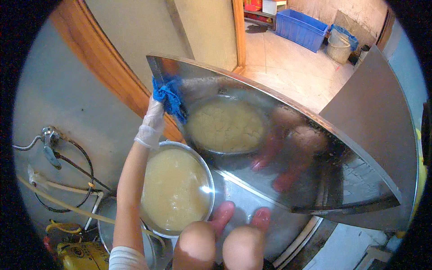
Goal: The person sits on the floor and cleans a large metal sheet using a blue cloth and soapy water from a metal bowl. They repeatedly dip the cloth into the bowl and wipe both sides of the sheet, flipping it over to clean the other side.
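My left hand point(155, 109), in a thin translucent glove, grips a wet blue cloth point(170, 98). The cloth lies against the left end of a large, shiny metal panel point(236, 182), which stands tilted in front of me. Water streaks and dark grime show on its surface, along with reflections of the basin and my boots. Below my left forearm stands a round metal basin point(175, 189) of cloudy yellowish water. My right hand is out of view.
My pink boots point(224, 214) are on a wet floor. A mixer tap point(50, 145) with hoses is on the left wall, above a yellow container point(82, 256). A second panel point(374, 135) stands right. Beyond the doorway are a blue crate point(300, 32) and a bucket point(338, 47).
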`<state>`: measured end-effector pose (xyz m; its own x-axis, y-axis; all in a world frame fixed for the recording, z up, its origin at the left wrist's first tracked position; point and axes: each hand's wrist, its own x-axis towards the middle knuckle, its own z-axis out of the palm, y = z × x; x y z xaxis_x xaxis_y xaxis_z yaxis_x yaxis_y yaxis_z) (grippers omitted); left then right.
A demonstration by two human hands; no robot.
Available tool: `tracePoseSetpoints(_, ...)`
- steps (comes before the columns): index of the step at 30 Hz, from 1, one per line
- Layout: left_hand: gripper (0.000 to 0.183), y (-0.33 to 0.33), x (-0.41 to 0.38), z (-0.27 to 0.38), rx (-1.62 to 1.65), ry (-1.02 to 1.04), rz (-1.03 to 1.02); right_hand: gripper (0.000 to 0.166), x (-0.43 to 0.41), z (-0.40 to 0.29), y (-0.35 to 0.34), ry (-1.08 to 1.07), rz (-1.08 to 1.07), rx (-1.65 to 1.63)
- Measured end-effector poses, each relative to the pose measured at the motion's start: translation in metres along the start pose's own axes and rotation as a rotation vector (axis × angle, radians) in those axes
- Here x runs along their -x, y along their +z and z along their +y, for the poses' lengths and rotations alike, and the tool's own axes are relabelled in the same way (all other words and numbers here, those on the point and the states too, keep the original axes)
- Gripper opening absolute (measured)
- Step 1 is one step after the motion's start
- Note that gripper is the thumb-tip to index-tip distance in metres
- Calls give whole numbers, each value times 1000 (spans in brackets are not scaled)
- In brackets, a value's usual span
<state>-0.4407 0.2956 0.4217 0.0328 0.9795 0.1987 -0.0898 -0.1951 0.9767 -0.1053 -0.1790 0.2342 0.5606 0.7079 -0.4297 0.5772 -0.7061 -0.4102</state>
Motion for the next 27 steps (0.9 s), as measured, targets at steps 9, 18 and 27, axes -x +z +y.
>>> tracePoseSetpoints(9,30,5,7,4,150,-65,61,22,29,15,-11,-78,41,148)
tracePoseSetpoints(18,20,83,22,119,267,147,-100,21,88,-60,-276,-758,928,363)
tracePoseSetpoints(27,23,137,116,296,311,479,-446,39,47,-160,-334,-690,614,-414)
